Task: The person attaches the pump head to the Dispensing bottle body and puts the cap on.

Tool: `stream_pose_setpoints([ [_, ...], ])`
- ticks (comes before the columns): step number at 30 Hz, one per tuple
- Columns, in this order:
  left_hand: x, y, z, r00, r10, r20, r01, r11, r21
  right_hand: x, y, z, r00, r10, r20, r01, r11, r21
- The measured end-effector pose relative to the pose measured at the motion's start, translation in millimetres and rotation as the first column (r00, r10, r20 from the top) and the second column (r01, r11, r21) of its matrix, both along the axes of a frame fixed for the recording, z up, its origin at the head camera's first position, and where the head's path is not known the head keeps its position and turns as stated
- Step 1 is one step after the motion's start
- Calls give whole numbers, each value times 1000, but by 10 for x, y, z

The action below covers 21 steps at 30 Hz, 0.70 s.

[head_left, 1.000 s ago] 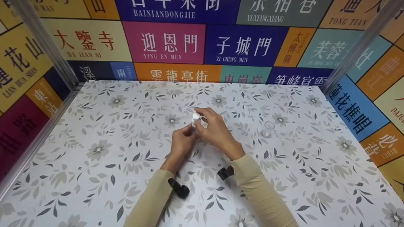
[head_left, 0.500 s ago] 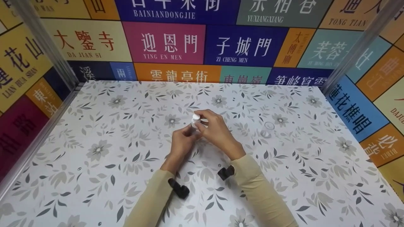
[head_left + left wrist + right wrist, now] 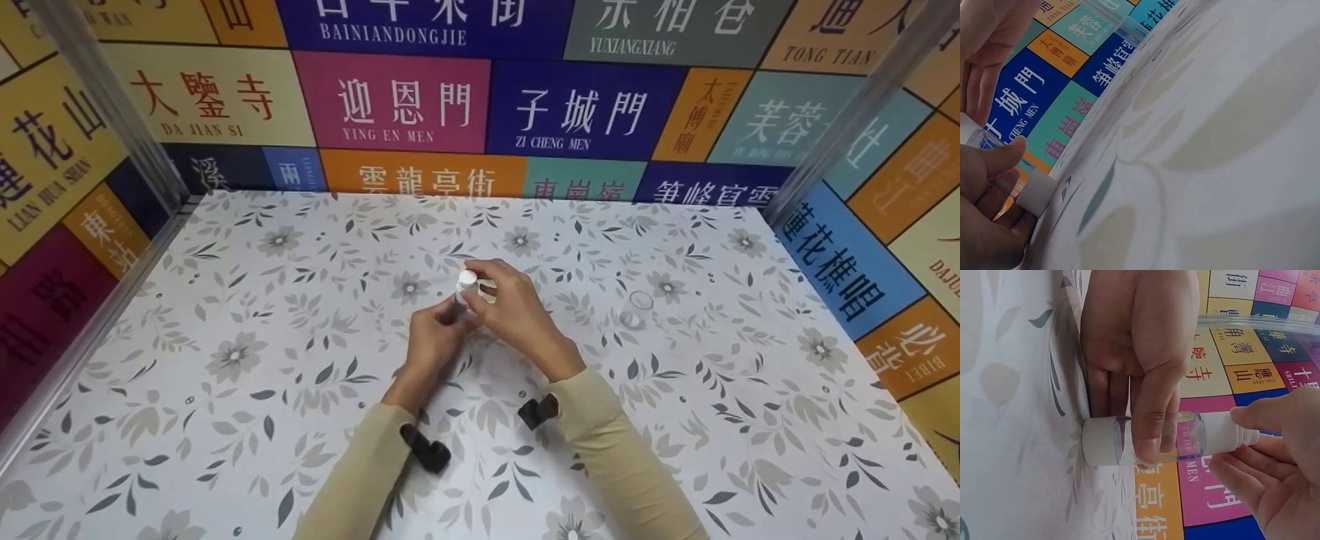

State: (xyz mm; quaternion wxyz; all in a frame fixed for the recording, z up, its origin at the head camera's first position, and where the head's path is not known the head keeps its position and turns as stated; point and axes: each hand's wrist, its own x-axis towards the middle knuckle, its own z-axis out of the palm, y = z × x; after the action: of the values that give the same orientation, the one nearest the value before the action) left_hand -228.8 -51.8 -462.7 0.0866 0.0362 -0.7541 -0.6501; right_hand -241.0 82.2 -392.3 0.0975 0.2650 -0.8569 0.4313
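Scarcely shifted since earlier, the left grip (image 3: 433, 335) clasps a clear pump bottle (image 3: 1180, 450), the right grip (image 3: 516, 301) pinching its white top (image 3: 1220, 432); transparent cap (image 3: 637, 310) toward the worktop's (image 3: 300, 457) right edge

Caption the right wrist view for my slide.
Left hand grips a clear cylindrical bottle with white base; right hand pinches its stepped white top.

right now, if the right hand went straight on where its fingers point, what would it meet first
Most likely the bottle, whose white top the right hand is touching; past it, depth is unclear.
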Motion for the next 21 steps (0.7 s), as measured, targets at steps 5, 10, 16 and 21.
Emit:
stream_pose_setpoints([
  [5, 2, 8, 8, 1000, -3, 7, 3, 1000, 3, -30, 25, -13, 997, 40, 59, -35, 996, -79],
  [10, 13, 13, 13, 1000, 2, 16, -1, 1000, -12, -41, 39, -25, 992, 79, 95, -65, 988, -138],
  [16, 21, 10, 20, 1000, 0, 21, 0, 1000, -8, -52, 36, -34, 991, 67, 114, -54, 992, -115],
  [21, 13, 6, 17, 1000, 4, 22, -4, 1000, 1, -51, 32, -30, 990, 43, 132, -30, 995, -95],
])
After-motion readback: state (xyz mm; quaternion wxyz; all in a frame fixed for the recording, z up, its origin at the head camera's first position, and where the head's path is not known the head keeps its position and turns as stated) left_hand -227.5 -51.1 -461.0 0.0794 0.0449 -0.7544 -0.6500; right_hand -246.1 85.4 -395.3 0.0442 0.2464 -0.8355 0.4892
